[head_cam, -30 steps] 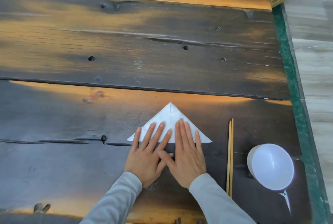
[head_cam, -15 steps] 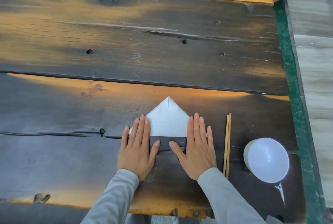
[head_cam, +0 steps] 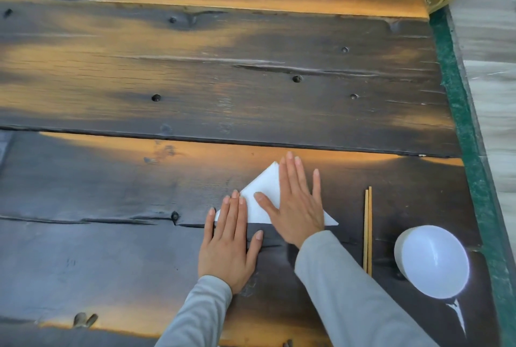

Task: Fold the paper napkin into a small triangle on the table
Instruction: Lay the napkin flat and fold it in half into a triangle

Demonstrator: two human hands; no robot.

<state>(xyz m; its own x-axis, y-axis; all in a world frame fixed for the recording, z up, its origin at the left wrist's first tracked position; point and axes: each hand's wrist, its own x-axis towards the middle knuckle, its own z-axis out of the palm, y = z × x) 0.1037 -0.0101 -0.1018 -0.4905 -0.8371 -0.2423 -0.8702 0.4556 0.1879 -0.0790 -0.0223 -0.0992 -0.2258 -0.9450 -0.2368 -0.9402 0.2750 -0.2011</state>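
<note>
White paper napkin (head_cam: 261,201) lies flat on the dark wooden table (head_cam: 195,81), already shaped into a triangle, near the table's front edge and just left of a pair of chopsticks (head_cam: 367,230) and a white bowl (head_cam: 435,263). Your left hand (head_cam: 229,246) rests palm down with fingers straight and together, their tips on the triangle's left corner, gripping nothing. Your right hand (head_cam: 296,207) lies flat across the middle and right side, fingers spread, thumb angled across the paper, pinching nothing. By the look of it, the first diagonal fold is made and you are pressing it flat. Since the task asks for a small triangle, at least one more fold, probably bringing one corner over to the other, seems left to do. The triangle's peak points away from you, toward the far side of the table. Its long edge runs left to right along the side nearest you, with the right corner showing beyond your right wrist.
</note>
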